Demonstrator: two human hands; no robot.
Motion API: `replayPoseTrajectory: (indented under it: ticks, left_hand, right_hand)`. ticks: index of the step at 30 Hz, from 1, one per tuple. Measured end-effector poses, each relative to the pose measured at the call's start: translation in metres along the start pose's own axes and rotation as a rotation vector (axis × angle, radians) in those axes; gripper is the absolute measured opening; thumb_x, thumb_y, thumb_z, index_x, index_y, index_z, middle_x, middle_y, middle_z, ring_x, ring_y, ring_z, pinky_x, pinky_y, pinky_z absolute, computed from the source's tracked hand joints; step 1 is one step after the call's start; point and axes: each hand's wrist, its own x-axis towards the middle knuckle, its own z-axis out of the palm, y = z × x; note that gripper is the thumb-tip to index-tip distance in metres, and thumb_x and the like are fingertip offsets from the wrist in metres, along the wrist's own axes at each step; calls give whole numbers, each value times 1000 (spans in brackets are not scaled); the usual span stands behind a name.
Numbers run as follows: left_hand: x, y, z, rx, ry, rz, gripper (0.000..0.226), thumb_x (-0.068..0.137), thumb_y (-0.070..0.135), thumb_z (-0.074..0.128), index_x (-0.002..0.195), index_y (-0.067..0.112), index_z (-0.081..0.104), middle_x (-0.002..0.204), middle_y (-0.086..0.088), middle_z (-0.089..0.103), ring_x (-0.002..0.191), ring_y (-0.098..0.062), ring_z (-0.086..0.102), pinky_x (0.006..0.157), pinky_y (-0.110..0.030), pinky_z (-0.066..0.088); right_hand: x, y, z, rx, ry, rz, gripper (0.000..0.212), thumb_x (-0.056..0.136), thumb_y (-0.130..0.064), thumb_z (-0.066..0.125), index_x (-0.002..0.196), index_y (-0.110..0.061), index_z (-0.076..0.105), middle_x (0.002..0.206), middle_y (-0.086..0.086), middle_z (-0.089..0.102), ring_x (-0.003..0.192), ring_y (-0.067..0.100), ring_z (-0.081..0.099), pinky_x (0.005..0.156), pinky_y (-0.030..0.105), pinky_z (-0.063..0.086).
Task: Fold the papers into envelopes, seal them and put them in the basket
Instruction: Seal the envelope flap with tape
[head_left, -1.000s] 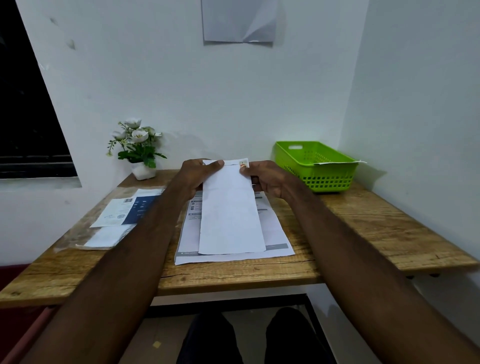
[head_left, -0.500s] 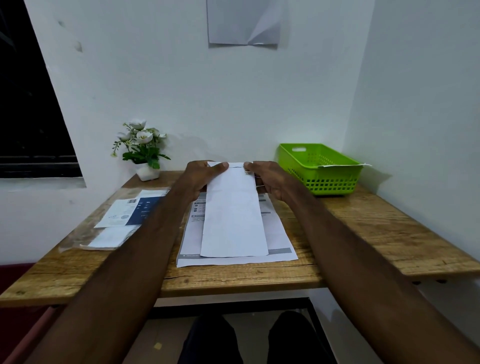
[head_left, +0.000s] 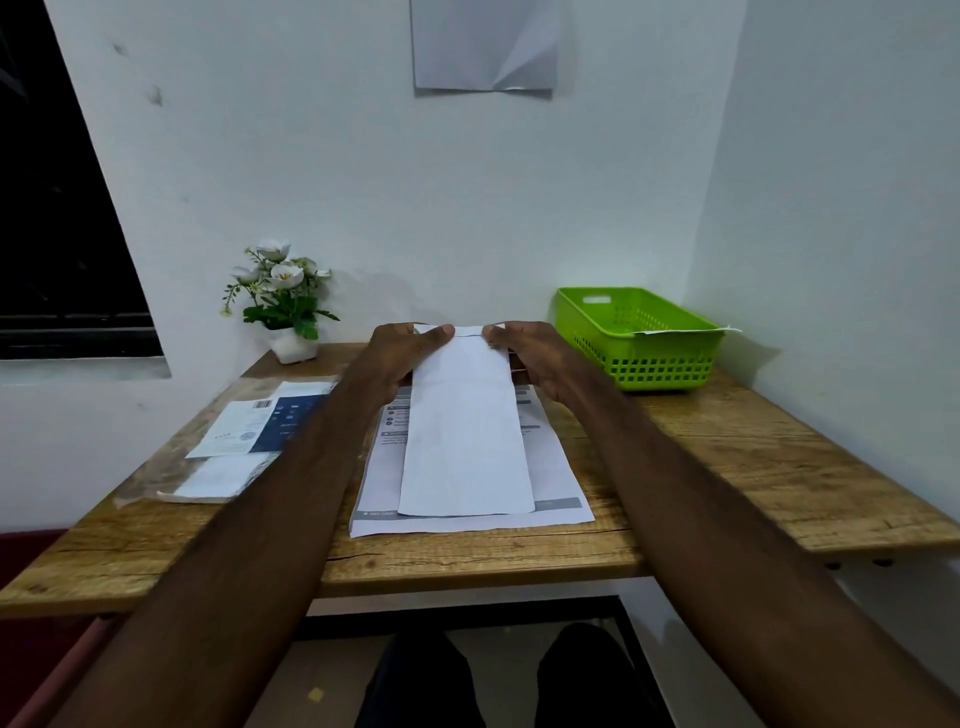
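At the far end of the folded paper (head_left: 467, 441), left hand (head_left: 400, 358) and right hand (head_left: 530, 358) pinch its corners — fingers underneath hidden

Both forearms stretch forward over the worktop (head_left: 779, 467); the left hand (head_left: 397, 358) and right hand (head_left: 535, 358) each pinch a far corner of the folded paper (head_left: 465, 441), thumbs on top.

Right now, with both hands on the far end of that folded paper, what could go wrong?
1. The left hand and right hand pinch only the far end of the folded paper; its near end lies free on the printed sheets and could skew, giving a crooked crease.
2. Dragging the strip might shift those loose sheets.
3. Paper already overhangs the rim of the green basket; another envelope may knock it out.
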Motion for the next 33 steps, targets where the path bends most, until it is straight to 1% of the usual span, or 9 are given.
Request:
replayPoseTrajectory:
  ticks: [3, 9, 13, 14, 17, 19, 23, 28, 33]
  left_hand:
    - [0, -1, 1, -11, -11, 5, 46, 76, 33, 91, 104, -1, 75, 98, -14, 79, 81, -25, 76, 81, -48, 64]
    - [0, 0, 1, 17, -13, 10, 40, 75, 35, 91, 96, 4, 76, 92, -11, 79, 79, -24, 76, 75, -43, 65]
    - [-1, 0, -1, 3, -4, 9, 37, 74, 38, 92, 86, 8, 72, 80, -7, 79, 71, -21, 75, 73, -42, 64]
    - [-1, 1, -1, -3, -4, 5, 37, 74, 38, 91, 85, 9, 71, 77, -4, 78, 68, -20, 75, 71, -40, 64]
    - [-1, 1, 0, -27, -9, 1, 34, 77, 37, 89, 82, 11, 67, 70, -1, 77, 64, -17, 74, 60, -35, 63]
    - [-2, 2, 0, -34, -11, 2, 32, 79, 36, 88, 80, 12, 67, 70, -1, 76, 62, -16, 74, 58, -33, 61]
    - [-1, 2, 0, -35, -16, -10, 32, 83, 37, 85, 87, 10, 68, 85, -8, 77, 69, -20, 74, 68, -38, 64]
    - [-4, 3, 6, -50, -84, -12, 32, 93, 37, 75, 101, 8, 69, 104, -14, 76, 87, -27, 74, 88, -48, 61]
    - [-7, 6, 11, -35, -126, -8, 28, 98, 38, 67, 99, 11, 70, 103, -12, 76, 89, -27, 72, 91, -48, 58]
  right_hand:
    - [0, 1, 0, 1, 10, -26, 24, 96, -20, 69, 111, -2, 75, 97, 14, 73, 81, 26, 70, 67, 31, 59]
    - [-1, -2, 0, 24, 14, -13, 24, 96, -16, 68, 112, 1, 73, 98, 16, 71, 80, 27, 69, 65, 31, 60]
    - [-3, -5, -7, 12, -109, 58, 34, 96, -21, 69, 122, 1, 69, 111, 19, 74, 91, 28, 72, 83, 40, 62]
    - [-4, -5, -9, 6, -138, 67, 33, 97, -19, 69, 124, 0, 69, 112, 17, 74, 92, 27, 73, 84, 40, 62]
    - [-6, -5, -8, 11, -185, 77, 31, 100, -15, 64, 128, -1, 67, 108, 12, 74, 86, 20, 74, 72, 32, 62]
    - [-6, -6, -7, 14, -187, 80, 30, 101, -14, 62, 128, -1, 66, 109, 11, 74, 87, 19, 75, 72, 32, 63]
    - [-5, -5, -6, 8, -126, 77, 29, 97, -18, 69, 122, -4, 71, 108, 12, 76, 89, 22, 74, 74, 34, 62]
    - [-4, -4, 6, 54, 60, 20, 29, 78, -34, 88, 90, -11, 76, 84, 6, 77, 67, 18, 72, 54, 24, 55]
    - [-8, -3, 14, 49, 103, -56, 30, 85, -20, 83, 108, -2, 77, 95, 14, 77, 74, 20, 71, 57, 23, 57]
